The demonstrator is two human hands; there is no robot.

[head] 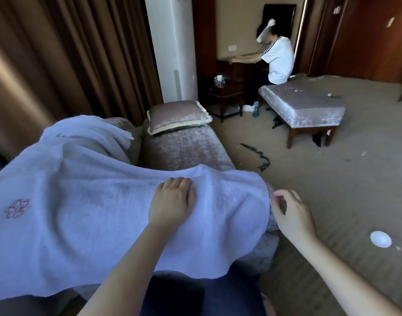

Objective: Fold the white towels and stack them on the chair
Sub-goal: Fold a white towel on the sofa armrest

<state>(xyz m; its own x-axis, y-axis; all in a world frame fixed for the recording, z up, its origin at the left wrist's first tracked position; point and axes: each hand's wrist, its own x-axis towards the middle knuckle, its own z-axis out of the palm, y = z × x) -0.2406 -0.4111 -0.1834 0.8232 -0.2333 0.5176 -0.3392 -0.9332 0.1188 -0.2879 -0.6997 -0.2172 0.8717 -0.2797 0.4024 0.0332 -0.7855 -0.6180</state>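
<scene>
Across the near end of the chair [184, 149], a white towel [93, 213] lies spread and unfolded under the flat, straight-fingered left hand [171, 201], the right hand [289, 213] curled at its edge, hold unclear, while a second towel [86, 133] sits crumpled behind, apparently nothing yet stacked.

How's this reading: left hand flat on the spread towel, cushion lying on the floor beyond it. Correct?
Not quite. The head view shows the left hand flat on the towel, but the cushion lies on the seat beyond it, not on the floor.
</scene>
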